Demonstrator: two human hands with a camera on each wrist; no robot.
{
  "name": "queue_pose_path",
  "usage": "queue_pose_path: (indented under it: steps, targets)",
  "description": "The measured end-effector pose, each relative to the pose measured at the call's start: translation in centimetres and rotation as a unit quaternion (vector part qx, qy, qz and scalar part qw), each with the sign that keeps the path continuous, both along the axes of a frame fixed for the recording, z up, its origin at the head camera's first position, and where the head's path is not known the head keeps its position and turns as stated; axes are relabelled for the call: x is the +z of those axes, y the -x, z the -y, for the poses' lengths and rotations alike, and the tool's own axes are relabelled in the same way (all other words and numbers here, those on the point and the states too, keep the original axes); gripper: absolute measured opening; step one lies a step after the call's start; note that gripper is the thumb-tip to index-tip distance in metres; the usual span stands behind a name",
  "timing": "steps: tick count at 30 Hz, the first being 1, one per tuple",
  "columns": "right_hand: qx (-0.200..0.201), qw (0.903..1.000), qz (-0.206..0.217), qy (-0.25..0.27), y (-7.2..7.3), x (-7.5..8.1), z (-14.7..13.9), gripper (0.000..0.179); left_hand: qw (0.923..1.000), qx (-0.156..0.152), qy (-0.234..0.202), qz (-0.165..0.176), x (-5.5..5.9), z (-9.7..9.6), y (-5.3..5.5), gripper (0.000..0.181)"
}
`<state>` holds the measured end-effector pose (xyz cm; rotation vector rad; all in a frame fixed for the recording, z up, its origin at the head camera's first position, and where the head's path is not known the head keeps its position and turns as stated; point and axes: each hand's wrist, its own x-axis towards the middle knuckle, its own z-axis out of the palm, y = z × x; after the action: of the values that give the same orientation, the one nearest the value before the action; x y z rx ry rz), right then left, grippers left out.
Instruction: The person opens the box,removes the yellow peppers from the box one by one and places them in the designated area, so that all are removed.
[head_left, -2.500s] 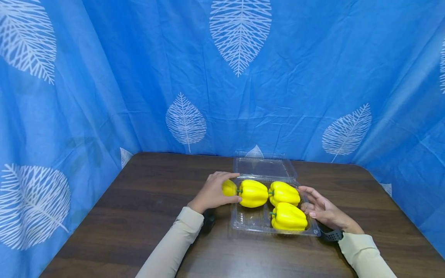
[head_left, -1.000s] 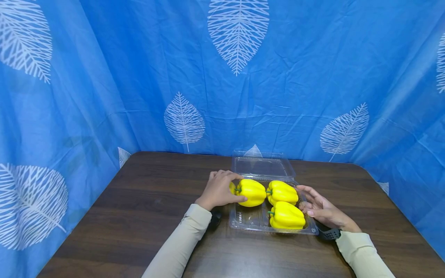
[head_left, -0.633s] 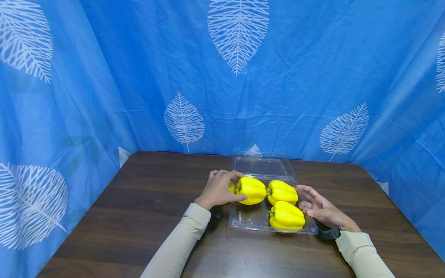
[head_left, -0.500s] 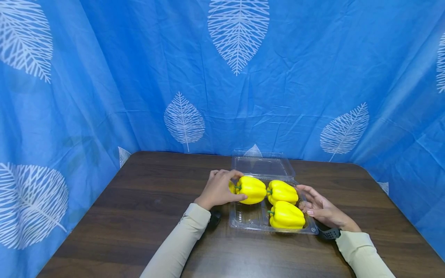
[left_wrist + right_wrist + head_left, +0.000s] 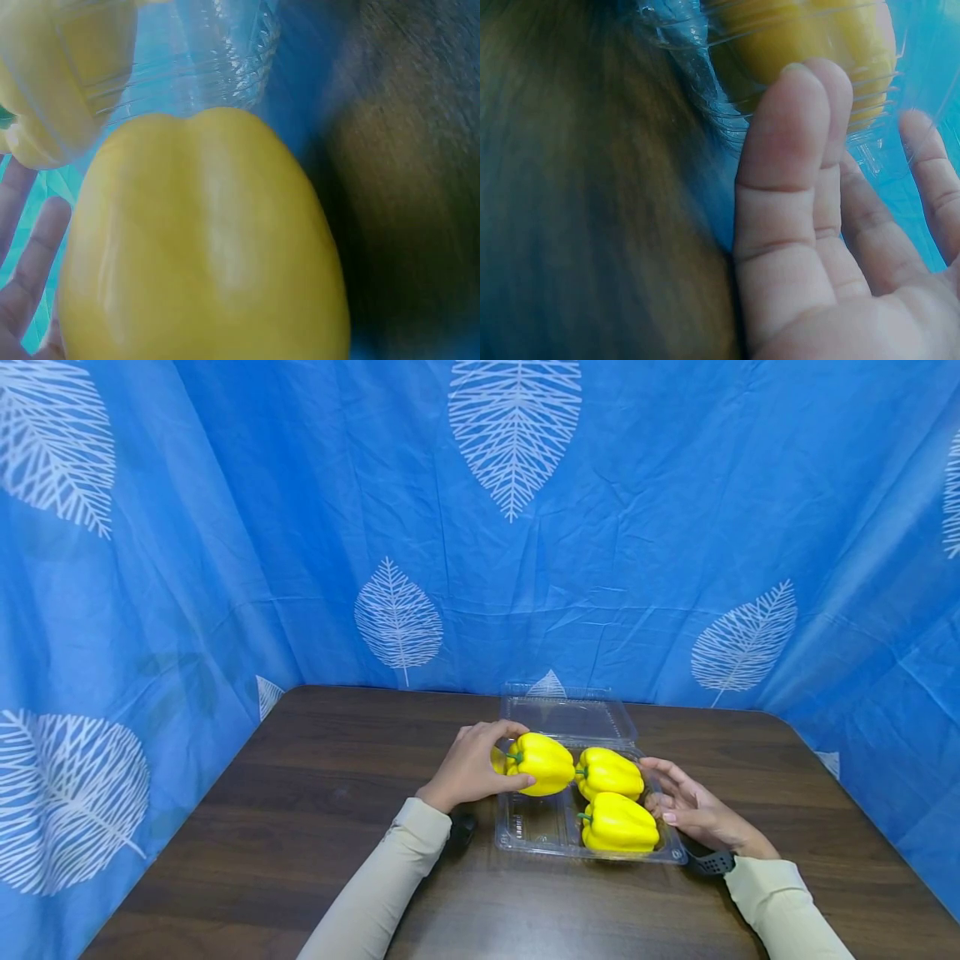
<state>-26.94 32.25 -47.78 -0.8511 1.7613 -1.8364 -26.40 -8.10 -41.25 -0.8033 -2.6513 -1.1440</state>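
In the head view, my left hand (image 5: 476, 762) grips a yellow bell pepper (image 5: 543, 765), thumb in front and a finger over its top. This pepper is raised at the back left of a clear plastic clamshell box (image 5: 536, 846), its green stem toward my palm. More yellow shows between thumb and index finger, mostly hidden by the hand. Two other yellow bell peppers, a back one (image 5: 611, 773) and a front one (image 5: 619, 823), lie in the box's right half. My right hand (image 5: 705, 817) rests straight fingers against the box's right side. A large yellow pepper (image 5: 210, 247) fills the left wrist view.
The clear lid (image 5: 566, 718) stands hinged back behind the box. A brown wooden table (image 5: 337, 768) lies underneath, with a blue leaf-print curtain (image 5: 630, 552) around its back and sides. Black bands show at both wrists.
My left hand reached farther over the back-left pepper, took hold of it, and has lifted and tilted it slightly. The right hand and the two right peppers stay in place.
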Motion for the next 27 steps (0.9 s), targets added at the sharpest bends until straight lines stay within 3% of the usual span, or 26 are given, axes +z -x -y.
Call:
queue_pose_path:
  steps: [9, 17, 27]
  targets:
    - [-0.002, 1.0, 0.004, -0.001, 0.1, -0.1, -0.1, 0.064, 0.9965, -0.03, -0.07, 0.035, -0.4, 0.8, 0.0, 0.063]
    - [-0.001, 1.0, 0.007, 0.0, 0.0, -0.1, -0.1, 0.064, 0.9829, -0.044, -0.151, 0.095, -0.3, 2.0, -0.3, 0.062]
    - [0.011, 0.9999, 0.004, 0.009, 0.1, -0.1, -0.1, 0.065, 0.9733, -0.045, -0.2, 0.103, 0.0, 3.6, -0.8, 0.062]
